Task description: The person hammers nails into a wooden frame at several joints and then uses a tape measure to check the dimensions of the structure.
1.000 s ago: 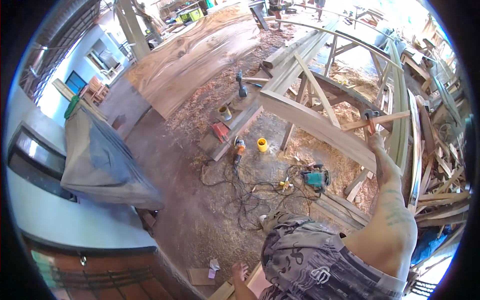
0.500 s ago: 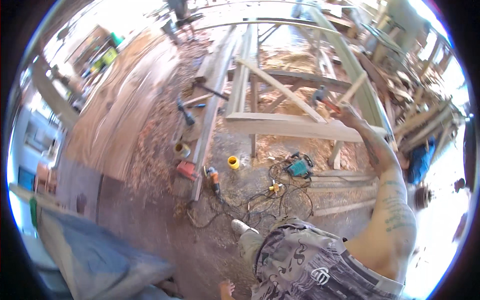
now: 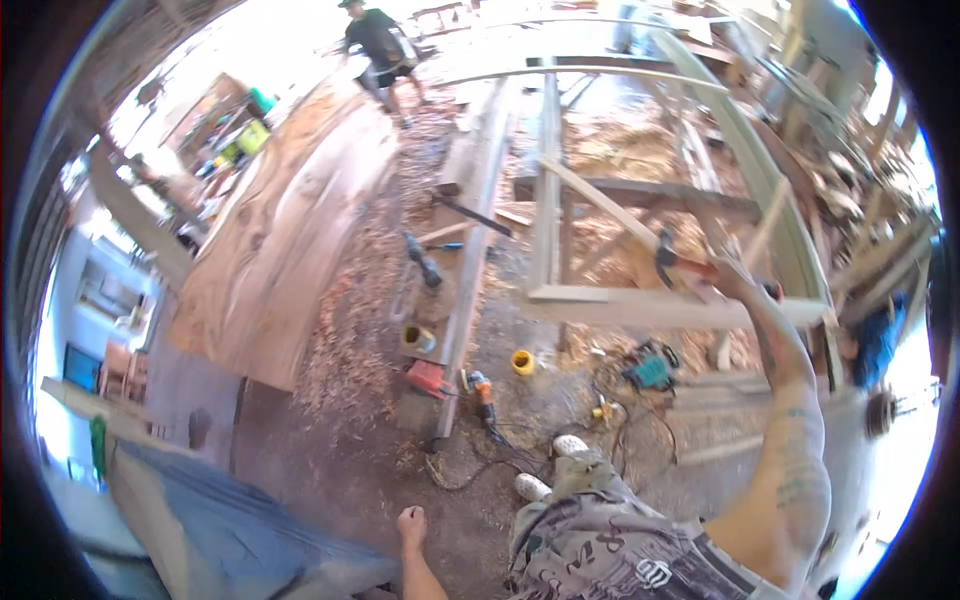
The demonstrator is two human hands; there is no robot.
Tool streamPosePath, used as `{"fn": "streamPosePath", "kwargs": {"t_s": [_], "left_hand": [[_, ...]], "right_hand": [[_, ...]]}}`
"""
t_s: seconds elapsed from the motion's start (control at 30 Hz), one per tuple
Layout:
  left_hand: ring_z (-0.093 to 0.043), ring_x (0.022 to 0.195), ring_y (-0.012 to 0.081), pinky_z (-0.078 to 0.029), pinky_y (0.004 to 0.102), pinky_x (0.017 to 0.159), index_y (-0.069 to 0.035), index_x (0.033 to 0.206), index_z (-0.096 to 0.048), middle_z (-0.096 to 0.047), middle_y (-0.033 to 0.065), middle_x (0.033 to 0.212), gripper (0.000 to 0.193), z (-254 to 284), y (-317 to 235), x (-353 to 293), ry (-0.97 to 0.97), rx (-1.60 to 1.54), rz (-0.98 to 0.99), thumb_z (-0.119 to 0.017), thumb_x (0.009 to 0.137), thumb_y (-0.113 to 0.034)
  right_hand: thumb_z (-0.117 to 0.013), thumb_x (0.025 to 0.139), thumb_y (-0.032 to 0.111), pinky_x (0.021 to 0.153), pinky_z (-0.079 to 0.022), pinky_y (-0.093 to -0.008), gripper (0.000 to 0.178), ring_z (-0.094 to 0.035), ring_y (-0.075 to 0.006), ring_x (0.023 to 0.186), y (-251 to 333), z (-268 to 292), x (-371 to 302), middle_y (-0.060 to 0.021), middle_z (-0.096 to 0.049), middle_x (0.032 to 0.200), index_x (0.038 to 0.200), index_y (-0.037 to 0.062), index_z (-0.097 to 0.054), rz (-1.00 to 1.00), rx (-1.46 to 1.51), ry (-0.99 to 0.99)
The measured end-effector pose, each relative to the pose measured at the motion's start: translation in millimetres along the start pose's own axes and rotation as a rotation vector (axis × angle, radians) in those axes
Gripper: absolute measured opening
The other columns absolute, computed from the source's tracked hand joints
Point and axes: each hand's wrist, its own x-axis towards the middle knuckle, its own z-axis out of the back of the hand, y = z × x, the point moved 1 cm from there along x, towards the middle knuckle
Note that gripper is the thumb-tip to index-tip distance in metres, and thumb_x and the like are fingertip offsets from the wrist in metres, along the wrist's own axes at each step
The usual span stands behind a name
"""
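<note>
My right arm reaches out over a pale wooden frame (image 3: 660,311). In my right hand (image 3: 733,278) is a hammer (image 3: 690,267), its handle reddish-orange and its dark head pointing left. Beneath it a thin diagonal brace (image 3: 598,199) crosses the frame's near corner. Low in the picture, my left hand (image 3: 411,522) hangs over the floor beside a blue-grey covered thing (image 3: 230,520). Its fingers are curled in, and whether anything is inside them is hidden.
On the floor lie an orange power tool (image 3: 484,398), a green power tool (image 3: 652,368), a yellow cup (image 3: 522,362), a red box (image 3: 428,378) and loose cables. A broad wooden slab (image 3: 285,240) is at left. Another person (image 3: 380,45) stands beyond it. Scrap wood heaps at right.
The view has shifted, so the frame sits lower and further right. My left hand has come further into view. The hammer stays in my right hand, and the other person shows more fully.
</note>
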Motion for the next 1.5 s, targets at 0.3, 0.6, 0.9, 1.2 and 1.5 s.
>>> {"fn": "streamPosePath", "kwargs": {"t_s": [0.3, 0.6, 0.9, 1.2, 1.5], "left_hand": [[-0.067, 0.102, 0.0318, -0.05, 0.04, 0.09, -0.002, 0.109, -0.071, -0.072, 0.019, 0.104, 0.039, -29.7, 47.7, -36.0, 0.22, 0.27, 0.239, -0.064, 0.084, -0.031], [-0.056, 0.056, 0.0194, -0.043, 0.0386, 0.051, -0.007, 0.081, -0.073, -0.064, 0.0063, 0.068, 0.037, -28.8, 134.8, -50.4, 0.473, 0.309, 0.622, -0.062, 0.088, -0.042], [-0.064, 0.076, 0.0253, -0.05, 0.0405, 0.067, -0.006, 0.1, -0.072, -0.069, 0.0103, 0.091, 0.028, 59.1, 279.2, 30.5, 0.039, -0.321, 0.251, -0.067, 0.088, -0.031], [-0.064, 0.069, 0.0212, -0.051, 0.0363, 0.059, -0.008, 0.097, -0.068, -0.068, 0.0062, 0.085, 0.026, 189.1, 377.3, 44.6, 0.173, -0.619, 0.767, -0.064, 0.091, -0.032], [-0.062, 0.064, 0.0215, -0.05, 0.0362, 0.054, -0.007, 0.094, -0.066, -0.068, 0.0077, 0.084, 0.022, 249.2, 366.5, 196.4, 0.364, -0.489, 0.625, -0.059, 0.092, -0.028]], "right_hand": [[-0.08, 0.075, 0.042, 0.084, -0.049, -0.0456, 0.056, -0.063, -0.0399, 0.098, -12.1, -0.9, 19.7, -0.0198, -0.066, 0.102, 0.114, 0.006, -0.059, 0.076, -0.146, 0.101], [-0.075, 0.082, 0.042, 0.107, -0.037, -0.0458, 0.075, -0.048, -0.0353, 0.128, 372.7, 102.3, 22.1, -0.0201, -0.051, 0.135, 0.136, -0.0018, -0.046, 0.714, 0.315, -0.409], [-0.061, 0.091, 0.019, 0.083, -0.046, -0.0344, 0.027, -0.057, -0.0198, 0.097, 774.9, 56.5, -137.6, -0.007, -0.056, 0.108, 0.114, 0.0049, -0.058, 1.449, 0.792, -0.31], [-0.059, 0.088, 0.01, 0.082, -0.049, -0.033, 0.032, -0.06, -0.021, 0.098, 1024.7, -66.5, -98.8, -0.0096, -0.057, 0.114, 0.119, 0.0019, -0.056, 1.456, 0.768, -0.19], [-0.057, 0.085, 0.001, 0.081, -0.052, -0.0316, 0.039, -0.062, -0.0222, 0.099, 1185.8, -187.6, 52.8, -0.0122, -0.059, 0.121, 0.123, -0.0011, -0.055, 1.162, 0.829, -0.246]]}}
